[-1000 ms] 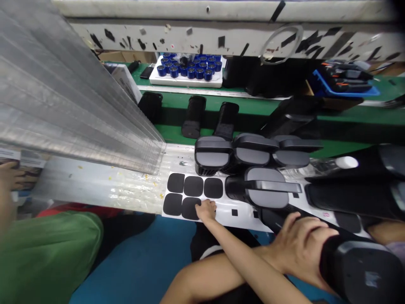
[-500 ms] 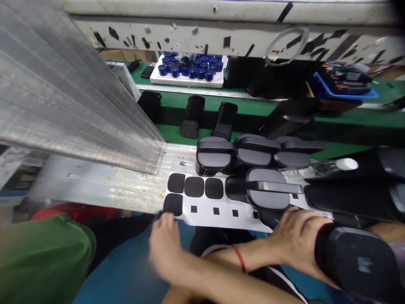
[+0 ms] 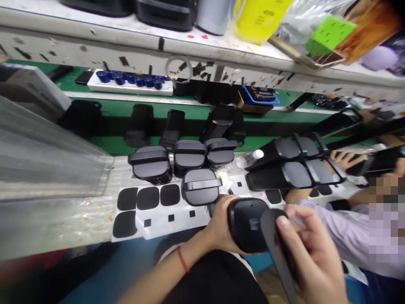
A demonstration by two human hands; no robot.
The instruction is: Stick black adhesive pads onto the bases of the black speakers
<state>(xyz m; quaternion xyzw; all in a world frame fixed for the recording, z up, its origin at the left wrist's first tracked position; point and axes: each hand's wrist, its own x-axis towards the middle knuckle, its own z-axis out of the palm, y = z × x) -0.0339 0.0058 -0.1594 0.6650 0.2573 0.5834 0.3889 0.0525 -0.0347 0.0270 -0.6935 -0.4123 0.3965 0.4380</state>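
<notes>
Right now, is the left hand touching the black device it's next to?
Touching. The head view shows the left hand wrapped around the black device, fingers pressed against its side with no gap.

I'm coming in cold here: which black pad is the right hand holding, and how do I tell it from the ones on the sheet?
Start at the white backing sheet on the bench edge, where four black pads lie flat. Move right to the black unit gripped by the left hand. The held pad is just right of it, pinched in the right hand: the only one off the sheet, seen edge-on.
</notes>
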